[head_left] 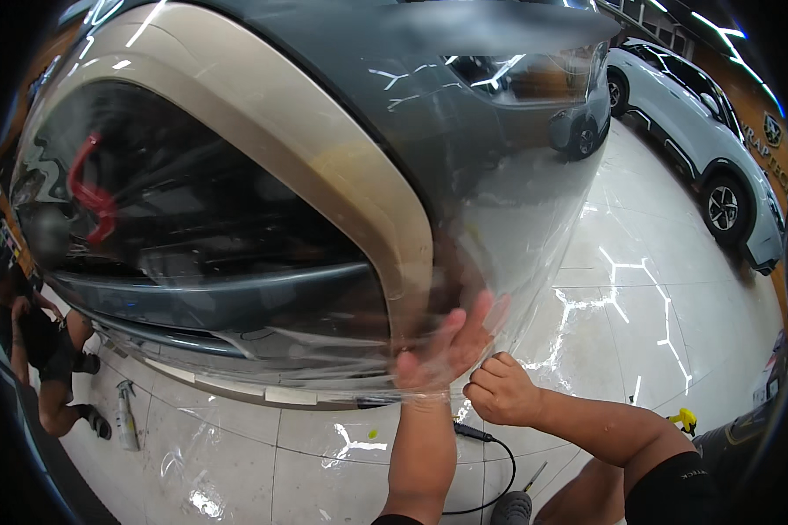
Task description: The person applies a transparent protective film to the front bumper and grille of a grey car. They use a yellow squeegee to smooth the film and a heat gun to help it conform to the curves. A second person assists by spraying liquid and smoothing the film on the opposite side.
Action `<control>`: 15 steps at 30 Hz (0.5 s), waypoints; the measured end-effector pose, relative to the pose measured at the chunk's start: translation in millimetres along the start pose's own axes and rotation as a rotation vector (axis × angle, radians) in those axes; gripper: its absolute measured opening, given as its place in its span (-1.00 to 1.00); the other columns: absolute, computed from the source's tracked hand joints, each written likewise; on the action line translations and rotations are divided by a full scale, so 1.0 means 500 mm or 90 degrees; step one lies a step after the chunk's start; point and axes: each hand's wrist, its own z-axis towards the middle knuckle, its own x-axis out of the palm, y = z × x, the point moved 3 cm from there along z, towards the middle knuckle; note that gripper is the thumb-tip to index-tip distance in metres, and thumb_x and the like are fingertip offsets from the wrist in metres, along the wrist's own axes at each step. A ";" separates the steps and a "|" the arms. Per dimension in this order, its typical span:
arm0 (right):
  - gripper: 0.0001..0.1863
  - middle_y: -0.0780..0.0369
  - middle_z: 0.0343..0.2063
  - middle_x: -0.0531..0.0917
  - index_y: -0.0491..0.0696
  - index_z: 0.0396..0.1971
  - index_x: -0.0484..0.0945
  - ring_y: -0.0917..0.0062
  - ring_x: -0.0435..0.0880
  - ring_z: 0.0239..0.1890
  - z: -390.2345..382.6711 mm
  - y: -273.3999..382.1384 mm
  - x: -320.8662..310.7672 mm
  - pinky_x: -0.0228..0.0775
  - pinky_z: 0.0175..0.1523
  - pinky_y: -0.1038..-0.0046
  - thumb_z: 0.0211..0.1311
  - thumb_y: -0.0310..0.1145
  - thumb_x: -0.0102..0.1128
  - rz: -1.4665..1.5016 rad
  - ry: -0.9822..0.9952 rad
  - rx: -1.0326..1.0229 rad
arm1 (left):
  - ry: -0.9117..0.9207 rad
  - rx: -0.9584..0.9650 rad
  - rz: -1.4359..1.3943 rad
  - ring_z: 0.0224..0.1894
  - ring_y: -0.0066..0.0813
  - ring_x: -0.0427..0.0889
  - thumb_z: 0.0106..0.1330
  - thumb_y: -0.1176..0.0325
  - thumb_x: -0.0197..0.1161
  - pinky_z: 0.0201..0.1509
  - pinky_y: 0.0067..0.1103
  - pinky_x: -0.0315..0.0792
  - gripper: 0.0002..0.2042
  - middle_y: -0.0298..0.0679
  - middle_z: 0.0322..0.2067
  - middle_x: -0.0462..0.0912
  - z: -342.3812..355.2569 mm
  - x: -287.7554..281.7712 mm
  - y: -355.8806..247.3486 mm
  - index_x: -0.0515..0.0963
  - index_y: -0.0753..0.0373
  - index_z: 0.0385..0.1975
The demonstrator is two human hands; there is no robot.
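A sheet of clear film (pixel 524 223) hangs over the front of a dark grey car (pixel 341 87), spanning its black grille (pixel 236 201) and beige grille surround (pixel 359 175). My left hand (pixel 451 348) is seen through the film, under its lower edge, fingers spread, close to the bottom corner of the surround. Just right of it, my right hand (pixel 502 390) is closed in a fist on the film's edge. Wrinkles in the film run along the lower bumper. A glossy red shape (pixel 94 192) shows at the left of the grille.
Another person (pixel 51 350) sits at the far left, near a spray bottle (pixel 127 416) on the tiled floor (pixel 324 455). A black cable (pixel 510 455) with a dark handle lies below my hands. A yellow-topped sprayer (pixel 687 420) stands at right. A pale car (pixel 700 131) is parked behind.
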 end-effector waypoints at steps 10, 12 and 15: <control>-0.86 0.35 -0.59 0.36 0.02 -0.63 0.44 0.50 0.34 -0.47 0.000 0.009 -0.010 0.15 -0.32 0.45 -0.30 -0.48 0.17 0.030 -0.036 0.019 | 0.141 0.006 0.038 0.44 -0.12 -0.42 0.36 -0.07 -0.25 0.36 -0.13 -0.65 -0.37 -0.14 0.40 -0.15 0.083 0.010 -0.023 0.02 0.13 0.36; -0.86 0.35 -0.59 0.35 0.02 -0.64 0.42 0.49 0.33 -0.48 0.001 0.008 -0.006 0.14 -0.33 0.45 -0.31 -0.48 0.16 0.015 -0.031 0.018 | 0.115 -0.023 0.000 0.45 -0.17 -0.40 0.35 -0.06 -0.24 0.37 -0.17 -0.64 -0.37 -0.15 0.40 -0.10 0.065 -0.007 -0.021 0.05 0.15 0.35; -0.86 0.34 -0.61 0.32 0.03 -0.68 0.38 0.48 0.32 -0.49 0.013 0.012 -0.009 0.12 -0.35 0.43 -0.33 -0.47 0.15 -0.009 -0.024 0.002 | 0.013 -0.088 0.033 0.45 -0.15 -0.38 0.40 -0.10 -0.32 0.41 -0.22 -0.55 -0.41 -0.36 0.42 -0.14 0.011 0.002 -0.021 -0.02 -0.04 0.38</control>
